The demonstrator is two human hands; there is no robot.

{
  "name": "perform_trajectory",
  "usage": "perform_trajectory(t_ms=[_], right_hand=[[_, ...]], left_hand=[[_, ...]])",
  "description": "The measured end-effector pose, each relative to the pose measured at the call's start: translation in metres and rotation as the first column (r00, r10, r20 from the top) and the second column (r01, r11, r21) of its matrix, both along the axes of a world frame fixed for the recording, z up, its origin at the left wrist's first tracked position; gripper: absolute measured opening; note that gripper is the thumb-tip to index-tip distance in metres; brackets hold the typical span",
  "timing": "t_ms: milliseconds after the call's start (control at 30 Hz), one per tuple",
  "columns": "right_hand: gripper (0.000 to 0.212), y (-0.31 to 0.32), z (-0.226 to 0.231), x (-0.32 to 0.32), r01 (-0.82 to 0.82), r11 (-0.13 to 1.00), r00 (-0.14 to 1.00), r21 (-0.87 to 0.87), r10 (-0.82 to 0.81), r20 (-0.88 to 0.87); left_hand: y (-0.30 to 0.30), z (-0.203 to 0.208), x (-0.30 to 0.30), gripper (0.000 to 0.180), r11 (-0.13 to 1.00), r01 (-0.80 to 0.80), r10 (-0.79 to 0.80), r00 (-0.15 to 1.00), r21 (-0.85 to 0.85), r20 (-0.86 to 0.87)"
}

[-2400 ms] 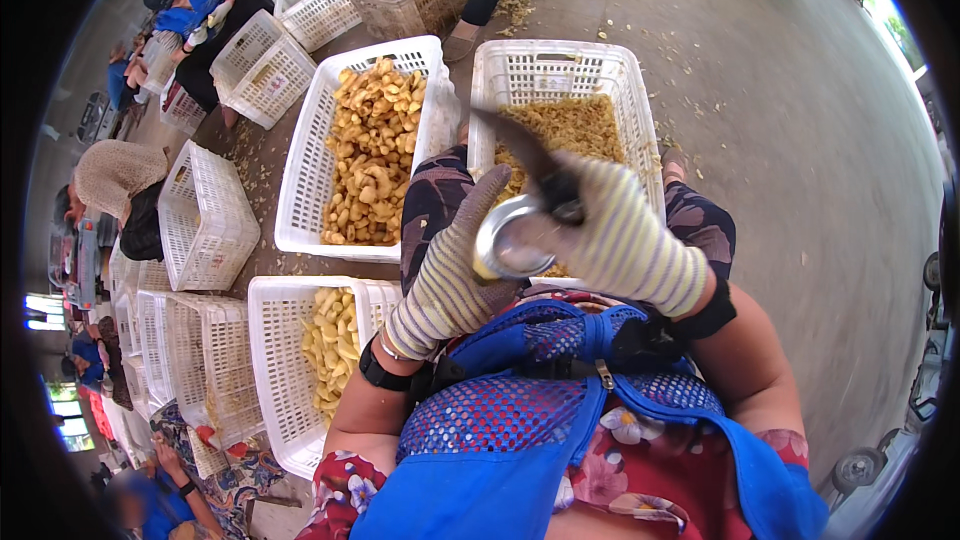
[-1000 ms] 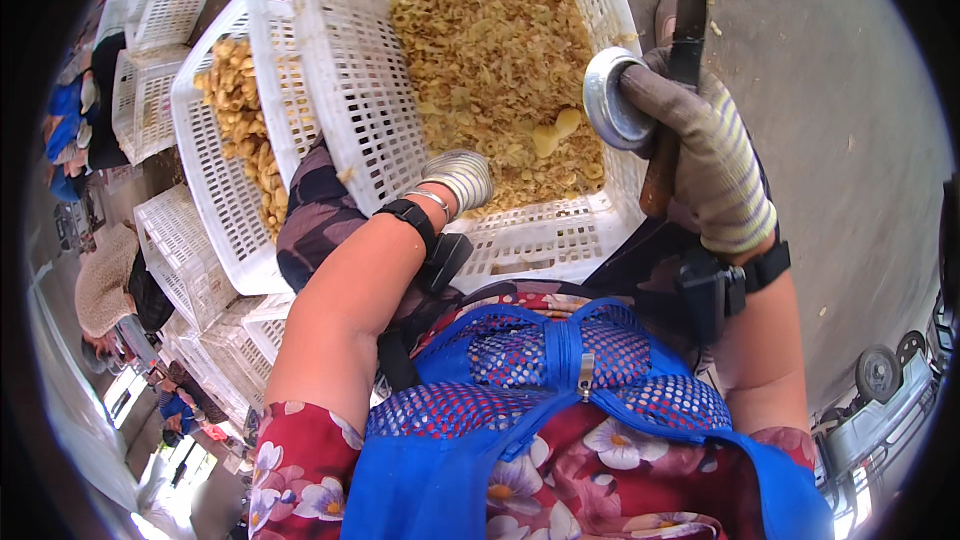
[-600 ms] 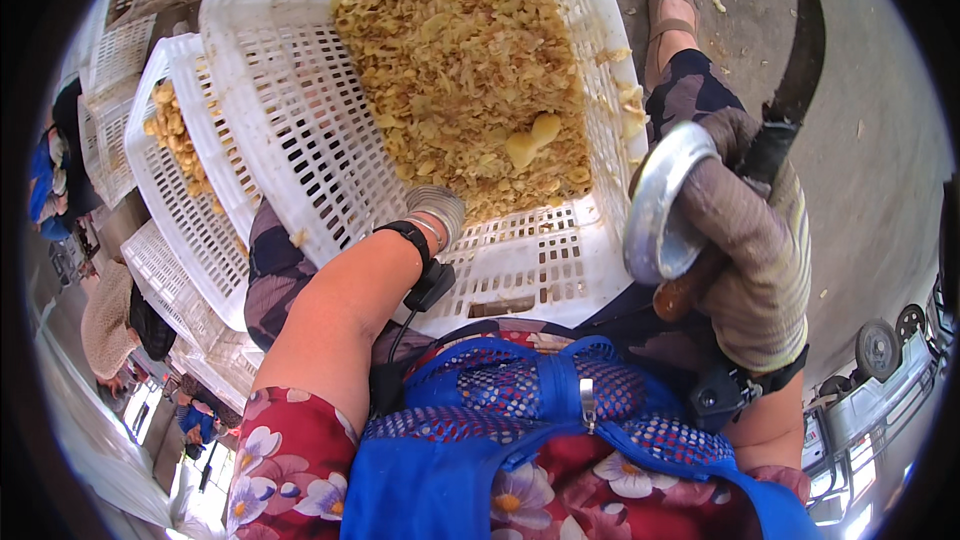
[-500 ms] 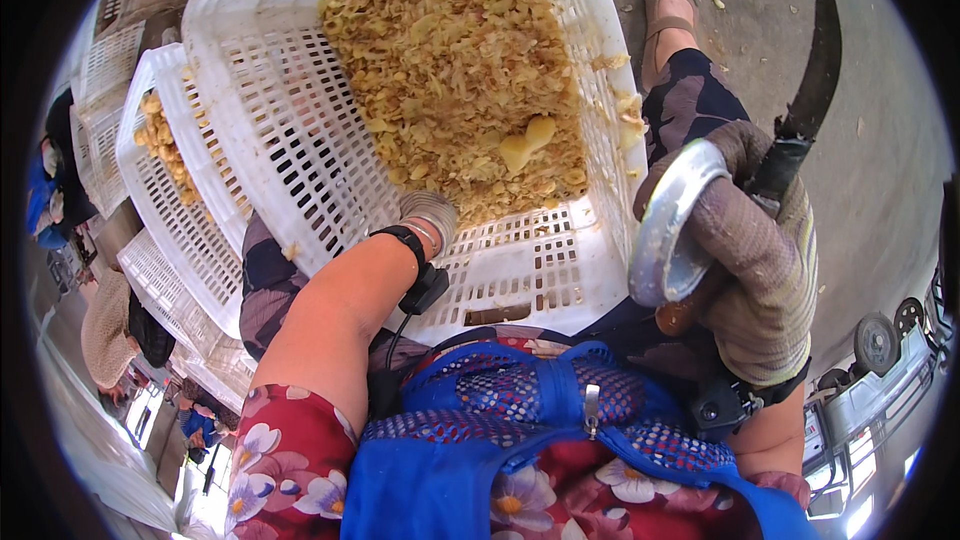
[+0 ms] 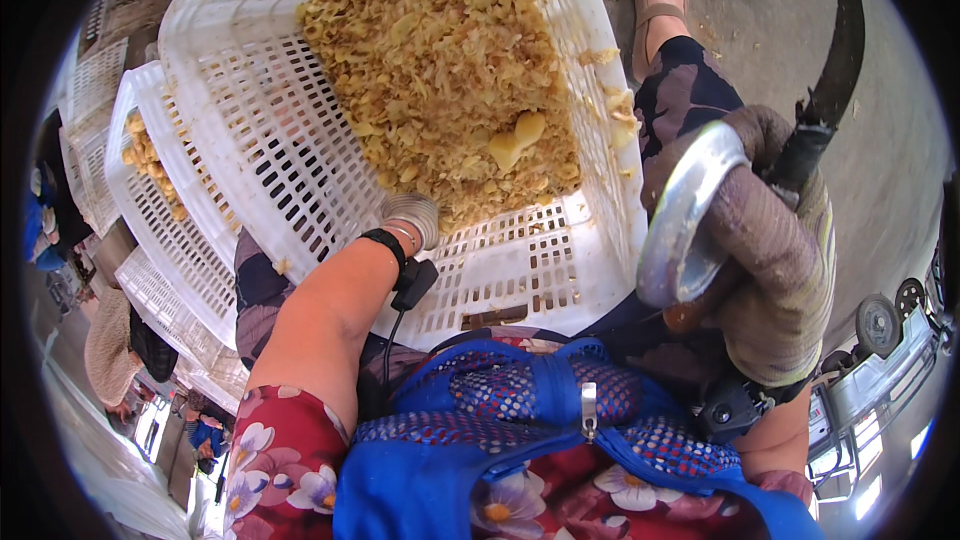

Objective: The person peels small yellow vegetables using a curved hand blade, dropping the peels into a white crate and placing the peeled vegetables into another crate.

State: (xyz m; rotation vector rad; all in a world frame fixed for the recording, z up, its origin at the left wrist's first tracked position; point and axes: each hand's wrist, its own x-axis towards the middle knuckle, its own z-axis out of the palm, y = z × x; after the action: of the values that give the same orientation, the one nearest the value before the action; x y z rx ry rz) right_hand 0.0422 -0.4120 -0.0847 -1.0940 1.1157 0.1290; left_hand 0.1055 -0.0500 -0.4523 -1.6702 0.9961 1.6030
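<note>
My left hand (image 5: 412,218), in a striped knit glove, reaches over the near left part of a white slatted plastic crate (image 5: 290,130). Its fingers dip out of sight at the edge of a heap of thin yellowish-brown peelings (image 5: 440,60). Two pale yellow chunks (image 5: 517,140) lie on the heap. To the right of the crate, my gloved right hand (image 5: 785,260) is closed around a long curved dark blade tool (image 5: 835,60), black-wrapped near the grip. A shiny metal ring (image 5: 690,210) sits against the curled fingers of this hand; how it joins the tool cannot be made out.
Further white crates (image 5: 170,210) stand at the left, one holding small yellowish pieces (image 5: 150,165). Peelings cling to the crate's right rim. My shoe (image 5: 660,0) rests on the grey floor at far right. A wheeled metal cart (image 5: 880,350) stands at right; other people are at left.
The whole view has shifted a little, so the crate appears slightly farther left. My left hand stays at the peelings' edge. My right hand keeps its grip on the blade tool.
</note>
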Motion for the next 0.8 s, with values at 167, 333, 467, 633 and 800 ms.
perform_trajectory(t_ms=[167,333,467,633,800], right_hand=[[0.031,-0.004,0.000,-0.007,-0.106,0.993,0.994,-0.059,0.105,-0.012],[0.027,0.001,-0.006,-0.018,-0.054,0.997,0.970,-0.047,0.064,0.234],[0.030,0.017,-0.018,-0.014,0.133,0.991,0.920,-0.024,-0.115,0.376],[0.047,0.024,-0.005,-0.015,-0.187,0.982,0.921,-0.034,0.187,0.341],[0.047,0.036,0.016,-0.008,-0.199,0.977,0.905,-0.078,0.214,0.368]], left_hand=[[-0.058,0.069,0.047,0.039,0.978,-0.185,0.203,0.955,0.099,-0.216],[-0.083,0.163,0.071,0.049,0.414,-0.896,0.851,0.318,0.160,-0.418],[-0.094,0.231,0.075,0.059,0.066,-0.964,0.787,-0.108,0.258,-0.607],[-0.096,0.286,0.048,0.061,-0.111,-0.965,0.694,-0.246,0.236,-0.677],[-0.100,0.315,0.013,0.059,-0.222,-0.956,0.653,-0.290,0.190,-0.699]])
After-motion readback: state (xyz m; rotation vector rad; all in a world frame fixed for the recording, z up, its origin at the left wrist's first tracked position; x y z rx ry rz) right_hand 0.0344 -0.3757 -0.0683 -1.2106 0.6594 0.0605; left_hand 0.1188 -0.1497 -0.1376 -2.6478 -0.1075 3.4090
